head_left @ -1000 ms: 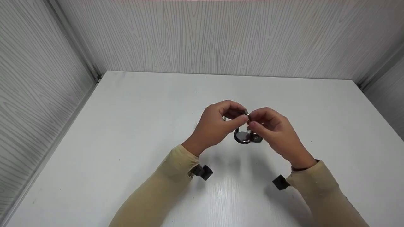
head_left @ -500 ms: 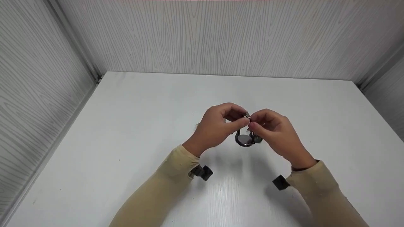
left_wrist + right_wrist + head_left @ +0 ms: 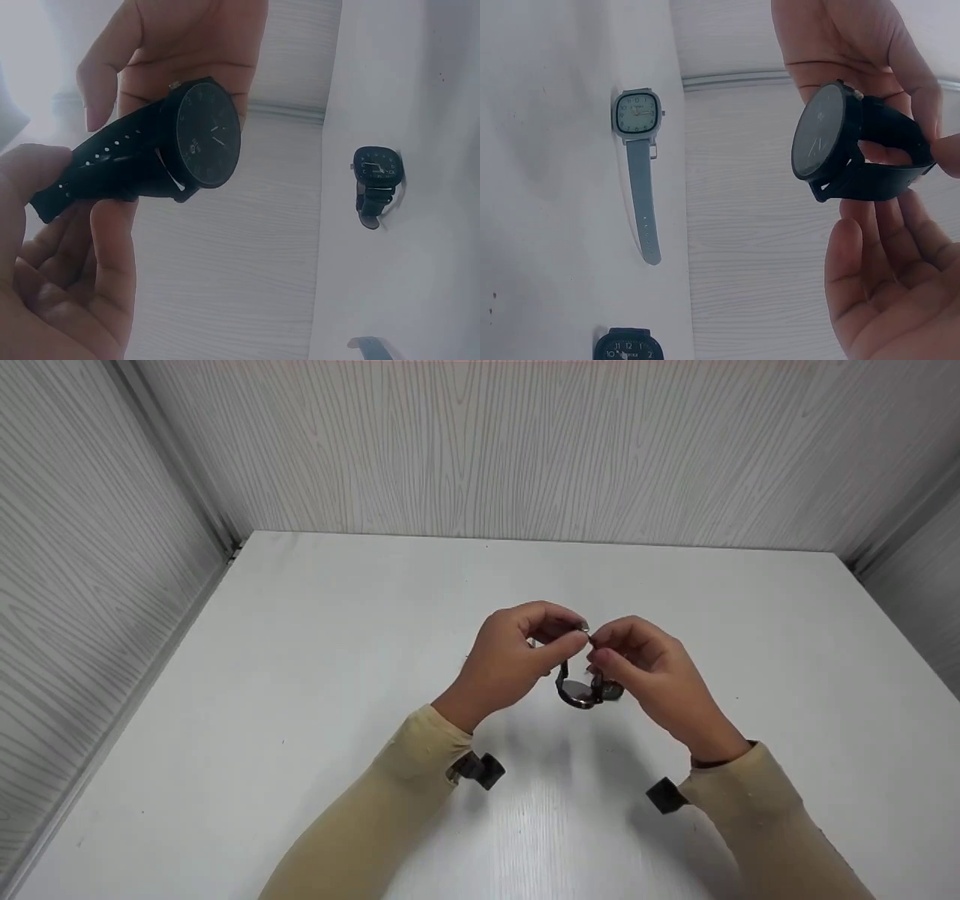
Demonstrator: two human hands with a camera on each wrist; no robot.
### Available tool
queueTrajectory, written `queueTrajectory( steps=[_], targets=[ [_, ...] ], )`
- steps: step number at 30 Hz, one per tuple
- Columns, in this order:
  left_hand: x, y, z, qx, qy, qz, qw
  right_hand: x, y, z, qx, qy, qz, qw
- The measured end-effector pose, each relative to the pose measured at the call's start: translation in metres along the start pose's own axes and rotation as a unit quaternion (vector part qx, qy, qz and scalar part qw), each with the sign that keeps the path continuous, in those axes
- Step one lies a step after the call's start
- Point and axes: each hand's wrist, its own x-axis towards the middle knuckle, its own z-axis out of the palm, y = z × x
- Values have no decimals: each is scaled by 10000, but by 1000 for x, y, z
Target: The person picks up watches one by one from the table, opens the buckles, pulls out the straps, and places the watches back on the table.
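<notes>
A black wristwatch [image 3: 577, 695] hangs in the air between both hands, its round dark dial facing down toward the table. My left hand [image 3: 510, 652] pinches one end of its strap, and a small shiny metal buckle shows at those fingertips. My right hand [image 3: 649, 664] pinches the other end of the strap between thumb and fingers. In the left wrist view the black strap [image 3: 112, 154] has a row of small holes and curves back from the case. The right wrist view shows the strap bent into a loop, fingertips meeting at its far end.
On the white table [image 3: 360, 615] behind the hands lies a black square watch [image 3: 379, 166]. To its left is a grey-blue watch [image 3: 637, 112] with a pale square dial and its strap stretched out. White wood-grain panels [image 3: 480, 450] stand behind and at the sides.
The hands and watch dip slightly, then rise again. The fingertips come close together and now stand a little farther apart, with both hands still holding the strap.
</notes>
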Motion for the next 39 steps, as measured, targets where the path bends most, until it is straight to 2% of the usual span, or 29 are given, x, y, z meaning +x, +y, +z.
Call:
queueTrajectory(
  steps=[7, 16, 25, 30, 33, 36, 39],
  targets=[
    [1, -2, 0, 10, 146, 114, 9998, 1, -2, 0, -81, 23, -108, 9999],
    [1, -4, 2, -69, -60, -50, 9999, 2, 1, -1, -340, 199, -236, 9989],
    [1, -2, 1, 6, -47, -92, 9999, 2, 3, -2, -539, 232, -234, 9980],
    [0, -4, -2, -31, 141, -177, 9997, 3, 4, -4, -507, 283, -61, 9983],
    [1, -4, -5, -74, 328, -199, 9992, 4, 5, -5, -417, 453, -24, 9981],
    [2, -5, -6, 199, 446, -155, 9987, 6, 8, -5, -248, 744, -49, 9969],
    [3, -6, -6, 1128, 404, -128, 9927, 8, 12, -5, -257, 965, -76, 9950]
  ],
)
